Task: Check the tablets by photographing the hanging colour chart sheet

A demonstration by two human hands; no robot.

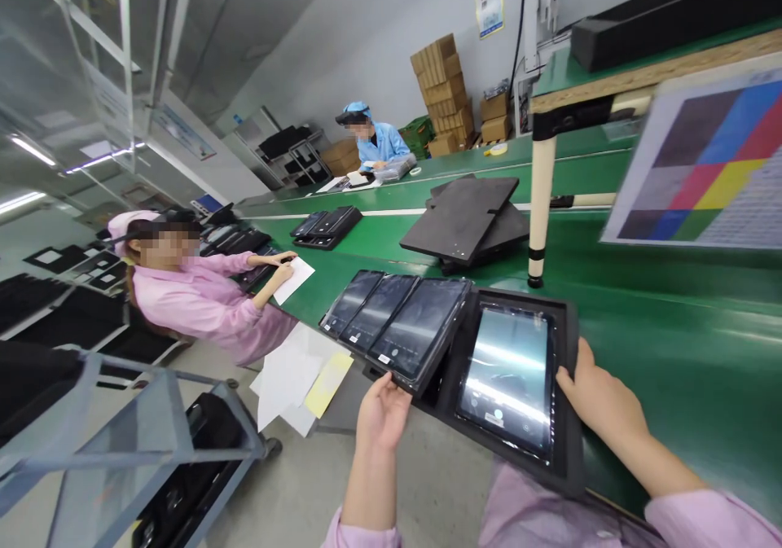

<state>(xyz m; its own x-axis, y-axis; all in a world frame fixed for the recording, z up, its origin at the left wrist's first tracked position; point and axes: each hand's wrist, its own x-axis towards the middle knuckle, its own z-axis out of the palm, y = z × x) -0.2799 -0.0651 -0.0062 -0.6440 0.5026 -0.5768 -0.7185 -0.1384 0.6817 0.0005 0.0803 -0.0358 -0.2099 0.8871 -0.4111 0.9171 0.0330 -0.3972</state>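
The left hand [384, 414] is palm up at the near edge of the upper tray [447, 338], a black tray bearing three dark screens [417, 324] side by side; its fingers run partly out of sight underneath, so how far they close cannot be told. The right hand [604, 397] has the outer rim of the lower tray [569, 438] between thumb and bent fingers. In that tray lies one bright, reflective screen [507, 377]. Both trays are at the near side of the green worktop [690, 332], the upper one tilted and overlapping the lower one's left part. Beyond them lie black foam sheets [461, 218], stacked askew. To the left, a co-worker in pink [211, 304] holds a white sheet [294, 279].
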